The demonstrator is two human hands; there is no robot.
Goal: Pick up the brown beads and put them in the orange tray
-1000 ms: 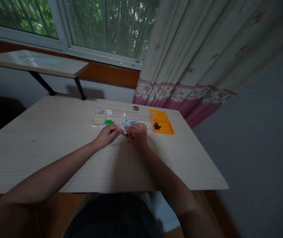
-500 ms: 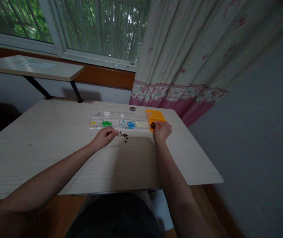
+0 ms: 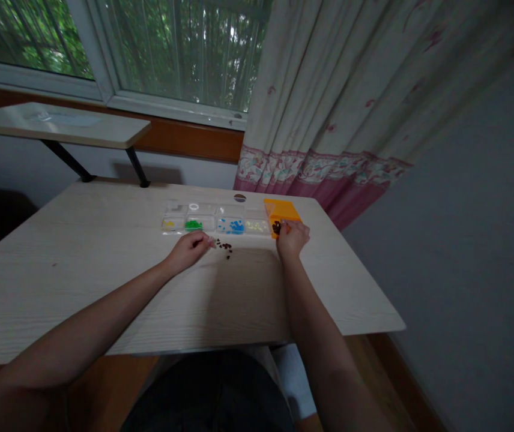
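Note:
My left hand (image 3: 188, 250) rests on the table with its fingers closed, beside a loose scatter of small dark brown pieces (image 3: 225, 246). Something small and pale shows at its fingertips, too unclear to name. Over the right side of an orange box (image 3: 283, 209) with its lid up, my right hand (image 3: 293, 240) has its fingers bent together; what they hold, if anything, is hidden. More brown pieces (image 3: 276, 227) lie inside that box, just left of the fingers. Left of it stands a row of clear lidded boxes holding pale yellow pieces (image 3: 256, 226), blue pieces (image 3: 236, 226), green pieces (image 3: 194, 225) and yellow pieces (image 3: 168, 224).
The boxes stand toward the back of a pale wooden table (image 3: 149, 312). A raised shelf (image 3: 104, 129) on black legs is at the back left. Behind are a window and a long curtain (image 3: 311, 120); a wall (image 3: 464, 240) rises at the right.
My right hand has shifted very slightly at the orange box, showing a little more of the brown pieces. The left hand stays in place, and the whole view has moved slightly.

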